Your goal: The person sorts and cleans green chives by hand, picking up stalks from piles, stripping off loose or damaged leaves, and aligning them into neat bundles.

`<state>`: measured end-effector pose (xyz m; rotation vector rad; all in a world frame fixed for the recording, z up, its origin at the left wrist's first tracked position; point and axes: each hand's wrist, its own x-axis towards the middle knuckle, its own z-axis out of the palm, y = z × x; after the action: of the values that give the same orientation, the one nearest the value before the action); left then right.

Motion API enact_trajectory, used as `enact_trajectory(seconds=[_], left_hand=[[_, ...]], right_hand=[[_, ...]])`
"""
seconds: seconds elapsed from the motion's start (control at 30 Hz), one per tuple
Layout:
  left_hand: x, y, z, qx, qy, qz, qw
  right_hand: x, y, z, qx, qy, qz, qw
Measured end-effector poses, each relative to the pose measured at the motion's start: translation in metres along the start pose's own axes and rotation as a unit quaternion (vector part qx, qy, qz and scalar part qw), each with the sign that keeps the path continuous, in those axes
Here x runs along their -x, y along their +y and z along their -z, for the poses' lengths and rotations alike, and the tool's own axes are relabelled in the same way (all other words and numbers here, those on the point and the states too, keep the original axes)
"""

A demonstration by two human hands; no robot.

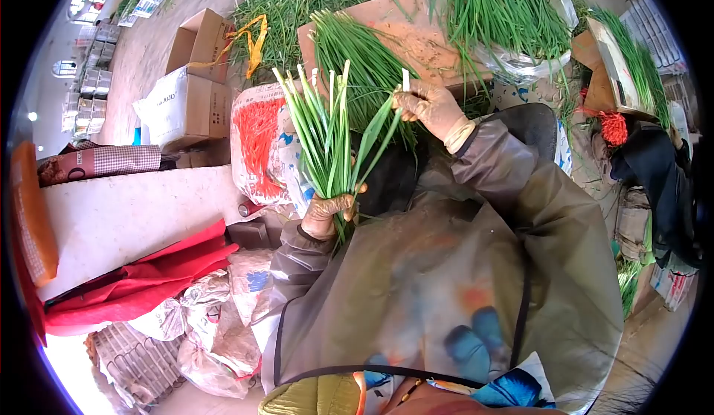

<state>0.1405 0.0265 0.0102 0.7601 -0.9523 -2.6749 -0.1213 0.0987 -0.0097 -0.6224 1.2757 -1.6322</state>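
Note:
My left hand (327, 213), in a thin glove, is closed around the lower part of a bunch of garlic chives (325, 136), whose pale cut ends point up and away from me. To its right my gloved right hand (435, 110) pinches a single chive stalk (378, 134) near its white end. That stalk slants down toward the bunch. Behind the held bunch, more chives (357, 50) lie on a brown board (413, 24). Beside my left hand hangs a bundle of red ties (259, 143) on a printed sack.
A big heap of chives (509, 13) rests on plastic at the back right. Loose greens (297, 2) cover the floor behind the board. Cardboard boxes (204, 106) stand at the left, near a white tabletop (141, 218) and red cloth (149, 285). Another box (625, 69) holds chives at right.

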Motion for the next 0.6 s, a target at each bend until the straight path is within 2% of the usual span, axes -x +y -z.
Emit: enact_trajectory(seconds=[0.03, 0.1, 0.13, 0.17, 0.2, 0.23, 0.27, 0.33, 0.37, 0.4, 0.43, 0.47, 0.5, 0.57, 0.6], left_hand=[[-0.001, -0.003, 0.004, 0.002, 0.000, -0.001, 1.000], [-0.003, -0.009, 0.018, -0.001, 0.015, 0.002, 1.000], [-0.003, -0.009, 0.020, -0.004, 0.023, 0.002, 1.000], [-0.001, -0.008, 0.017, -0.002, 0.026, -0.001, 1.000], [0.000, -0.005, 0.011, -0.008, 0.026, -0.025, 0.999], [0.000, -0.003, 0.007, -0.015, 0.025, -0.049, 0.998], [0.000, -0.004, 0.009, -0.012, 0.024, -0.051, 0.998], [-0.002, -0.002, 0.010, -0.027, 0.007, -0.061, 0.998], [-0.003, -0.002, 0.010, -0.041, -0.008, -0.069, 0.997], [-0.002, -0.005, 0.012, -0.026, -0.006, -0.067, 0.997], [-0.001, -0.005, 0.010, -0.026, -0.004, -0.068, 0.997], [-0.002, -0.004, 0.005, -0.031, 0.001, -0.049, 0.998], [-0.004, -0.002, 0.001, -0.038, 0.005, -0.031, 0.999], [-0.005, 0.002, -0.009, -0.084, -0.009, -0.035, 0.996], [-0.006, 0.000, -0.009, -0.104, 0.005, -0.014, 0.995]], right_hand=[[-0.002, 0.000, 0.004, 0.002, -0.001, 0.000, 1.000], [-0.011, -0.003, 0.024, 0.213, 0.034, 0.070, 0.974], [-0.014, -0.004, 0.039, 0.295, 0.066, 0.051, 0.952], [-0.024, 0.003, 0.064, 0.424, 0.085, 0.056, 0.900], [-0.015, -0.020, 0.062, 0.656, 0.160, 0.057, 0.735], [-0.031, 0.001, 0.107, 0.685, 0.115, 0.003, 0.719], [-0.036, 0.005, 0.128, 0.736, 0.139, -0.086, 0.657], [-0.027, -0.007, 0.127, 0.777, 0.125, -0.138, 0.602], [-0.031, -0.007, 0.119, 0.804, 0.117, -0.183, 0.554], [-0.018, -0.012, 0.096, 0.697, 0.051, -0.118, 0.706], [-0.002, -0.014, 0.069, 0.558, -0.016, -0.051, 0.828], [0.005, -0.002, 0.052, 0.375, -0.147, -0.123, 0.907], [0.007, 0.015, 0.037, 0.171, -0.269, -0.186, 0.929], [0.000, 0.043, 0.009, 0.031, -0.259, -0.029, 0.965], [-0.006, 0.027, 0.000, -0.031, -0.251, -0.019, 0.967]])
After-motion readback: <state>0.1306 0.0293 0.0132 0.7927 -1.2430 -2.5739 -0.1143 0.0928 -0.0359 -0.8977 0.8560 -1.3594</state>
